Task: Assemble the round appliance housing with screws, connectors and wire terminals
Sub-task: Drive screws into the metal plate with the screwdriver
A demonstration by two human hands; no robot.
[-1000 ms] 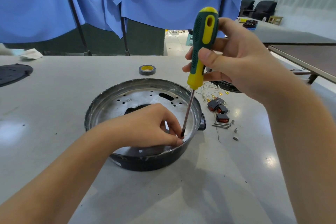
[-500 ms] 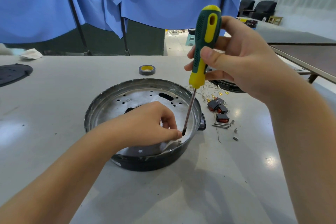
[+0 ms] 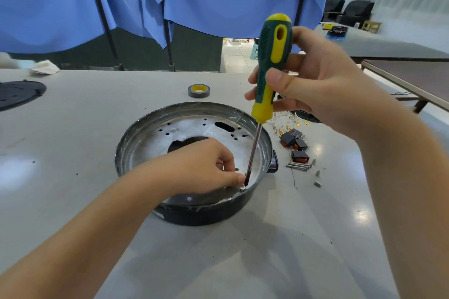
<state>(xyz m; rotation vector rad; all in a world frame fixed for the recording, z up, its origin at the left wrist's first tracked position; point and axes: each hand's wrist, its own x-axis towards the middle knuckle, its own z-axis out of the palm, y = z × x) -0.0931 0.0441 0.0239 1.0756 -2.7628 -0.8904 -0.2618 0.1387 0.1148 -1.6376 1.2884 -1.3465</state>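
Observation:
A round housing (image 3: 136,133) with a dark outer wall and a shiny perforated metal floor sits mid-table. My left hand (image 3: 201,165) reaches inside it, fingers curled, pinching a small screw (image 3: 242,187) near the front right rim. My right hand (image 3: 313,85) grips the green and yellow handle of a screwdriver (image 3: 272,65), held nearly upright. Its tip rests on the screw beside my left fingertips.
Right of the housing lie black and red connectors (image 3: 295,143), wires with yellow terminals (image 3: 289,124), metal pins and small spacers (image 3: 300,166). A grey tape roll (image 3: 199,90) sits behind the housing. A black perforated disc (image 3: 17,93) lies far left. Blue cloth hangs behind.
The screwdriver tip lifted slightly, then came back down onto the screw. My left fingers shifted their pinch near the tip. The housing stayed put.

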